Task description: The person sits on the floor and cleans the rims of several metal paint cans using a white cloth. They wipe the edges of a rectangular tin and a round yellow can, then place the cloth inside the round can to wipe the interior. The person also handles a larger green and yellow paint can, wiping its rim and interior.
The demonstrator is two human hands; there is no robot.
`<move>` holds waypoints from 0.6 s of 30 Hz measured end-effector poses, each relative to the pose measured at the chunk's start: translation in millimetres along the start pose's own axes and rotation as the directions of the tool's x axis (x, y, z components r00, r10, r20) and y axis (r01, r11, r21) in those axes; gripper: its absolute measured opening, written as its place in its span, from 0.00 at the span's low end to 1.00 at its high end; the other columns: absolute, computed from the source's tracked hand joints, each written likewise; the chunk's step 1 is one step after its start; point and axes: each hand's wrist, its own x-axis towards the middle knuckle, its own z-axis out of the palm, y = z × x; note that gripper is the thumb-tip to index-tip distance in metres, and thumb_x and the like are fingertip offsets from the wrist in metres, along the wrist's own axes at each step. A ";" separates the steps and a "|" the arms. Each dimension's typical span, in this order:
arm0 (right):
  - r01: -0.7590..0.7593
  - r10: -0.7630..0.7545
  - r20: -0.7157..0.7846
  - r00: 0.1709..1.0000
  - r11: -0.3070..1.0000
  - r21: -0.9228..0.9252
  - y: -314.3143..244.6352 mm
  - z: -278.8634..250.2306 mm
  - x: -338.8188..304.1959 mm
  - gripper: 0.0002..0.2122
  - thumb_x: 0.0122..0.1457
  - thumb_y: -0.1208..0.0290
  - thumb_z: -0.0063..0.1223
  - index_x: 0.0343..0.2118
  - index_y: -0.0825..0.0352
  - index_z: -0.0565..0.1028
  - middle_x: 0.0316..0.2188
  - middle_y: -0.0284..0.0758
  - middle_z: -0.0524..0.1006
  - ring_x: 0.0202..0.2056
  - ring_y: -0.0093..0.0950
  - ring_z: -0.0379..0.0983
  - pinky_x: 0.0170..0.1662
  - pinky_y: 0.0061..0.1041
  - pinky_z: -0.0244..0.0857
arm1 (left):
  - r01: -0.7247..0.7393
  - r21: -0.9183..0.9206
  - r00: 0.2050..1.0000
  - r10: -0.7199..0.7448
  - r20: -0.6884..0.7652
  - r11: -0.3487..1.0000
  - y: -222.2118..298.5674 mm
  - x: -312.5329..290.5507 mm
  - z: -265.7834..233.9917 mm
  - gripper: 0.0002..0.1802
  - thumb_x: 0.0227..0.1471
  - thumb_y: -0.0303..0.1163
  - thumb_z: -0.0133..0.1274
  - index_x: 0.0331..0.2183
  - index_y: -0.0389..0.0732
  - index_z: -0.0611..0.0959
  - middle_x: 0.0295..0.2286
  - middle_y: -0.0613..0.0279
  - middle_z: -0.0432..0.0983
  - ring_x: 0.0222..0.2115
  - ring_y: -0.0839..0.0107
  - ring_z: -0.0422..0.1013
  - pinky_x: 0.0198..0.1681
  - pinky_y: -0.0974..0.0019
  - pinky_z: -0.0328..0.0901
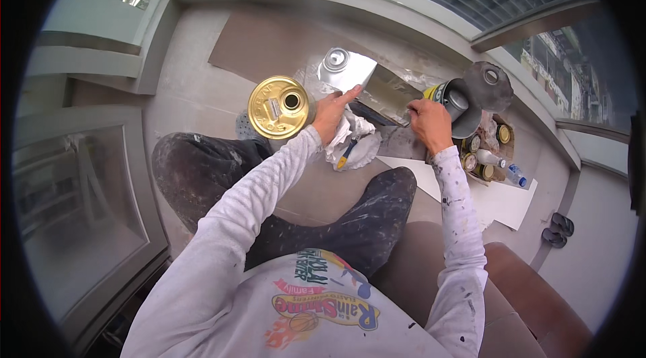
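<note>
My left hand is beside a large can with a gold-coloured top, which has a round dark opening and a folded handle. A finger or thumb of this hand is stretched out to the right; its other fingers are partly hidden. Just below it lies crumpled white cloth or paper, with a small yellow-and-blue brush on it. Close to an open paint can, my right hand has its fingertips pinched together. What they hold, if anything, cannot be made out. An olive-brown strip lies between both hands.
A silvery round container stands on a bright sheet beyond my left hand. A grey stained lid leans by the paint can. At right, a box holds several small cans and a bottle. Dark slippers lie farther right.
</note>
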 end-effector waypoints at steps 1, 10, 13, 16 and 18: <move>0.003 0.005 0.096 0.995 0.997 -0.081 -2.8 -1.3 4.9 0.08 0.50 0.68 0.55 0.31 0.62 0.82 0.28 0.45 0.79 0.32 0.45 0.77 0.37 0.41 0.71 | -0.046 -0.054 0.999 0.047 0.020 0.997 -4.1 1.6 5.4 0.36 0.45 0.48 0.67 0.45 0.26 0.78 0.41 0.51 0.76 0.42 0.71 0.71 0.45 0.68 0.65; 0.091 0.091 0.431 0.898 0.920 -0.382 -16.7 15.6 41.0 0.08 0.44 0.72 0.54 0.27 0.69 0.80 0.28 0.48 0.80 0.32 0.45 0.79 0.38 0.40 0.73 | -0.251 0.071 0.968 0.252 0.001 0.965 1.9 -0.9 21.0 0.13 0.47 0.33 0.65 0.29 0.31 0.84 0.26 0.62 0.79 0.26 0.77 0.72 0.31 0.69 0.67; 0.072 0.109 0.448 0.888 0.927 -0.368 -20.7 15.9 45.8 0.09 0.42 0.73 0.55 0.27 0.70 0.80 0.28 0.49 0.80 0.33 0.46 0.79 0.39 0.40 0.73 | -0.317 0.241 0.947 0.322 0.020 0.917 5.1 8.0 14.8 0.11 0.46 0.31 0.65 0.25 0.31 0.84 0.21 0.64 0.78 0.22 0.78 0.71 0.27 0.70 0.66; 0.034 0.132 0.422 0.897 0.931 -0.362 -25.1 13.8 46.8 0.09 0.42 0.73 0.56 0.26 0.71 0.80 0.28 0.49 0.80 0.33 0.46 0.79 0.39 0.40 0.73 | -0.370 0.131 0.929 0.365 0.064 0.920 11.3 15.8 16.6 0.13 0.44 0.31 0.65 0.24 0.29 0.85 0.19 0.62 0.78 0.19 0.79 0.68 0.25 0.69 0.63; 0.018 0.144 0.418 0.897 0.932 -0.361 -27.2 10.6 47.5 0.09 0.42 0.73 0.55 0.26 0.71 0.80 0.28 0.50 0.80 0.32 0.46 0.79 0.39 0.40 0.74 | -0.382 0.196 0.923 0.363 0.130 0.903 18.1 27.5 16.5 0.12 0.45 0.31 0.65 0.24 0.29 0.85 0.19 0.60 0.79 0.20 0.79 0.69 0.25 0.69 0.64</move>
